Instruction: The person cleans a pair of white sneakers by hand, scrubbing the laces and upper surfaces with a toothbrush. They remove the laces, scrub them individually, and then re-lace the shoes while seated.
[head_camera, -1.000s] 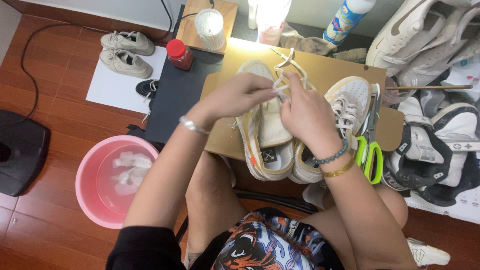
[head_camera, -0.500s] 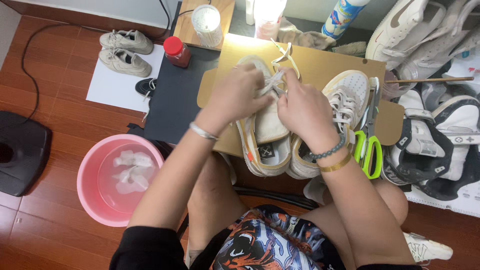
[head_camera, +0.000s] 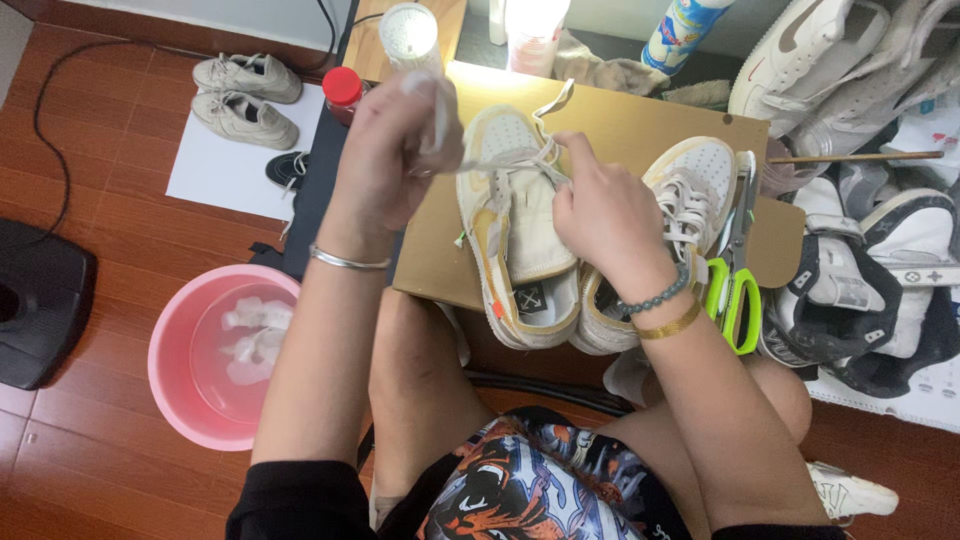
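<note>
In the middle of the frame, a cream and yellow shoe lies on a brown cardboard desk. The left hand is lifted, its fingers closed around a white shoelace pulled out tight from the shoe. The right hand rests on the shoe's tongue, fingers curled shut on the lace; its fingertips are hidden. A 2nd shoe is half covered by that wrist. Green scissors lie just beside it. A pink tub sits at lower left; the white things inside are hard to make out.
</note>
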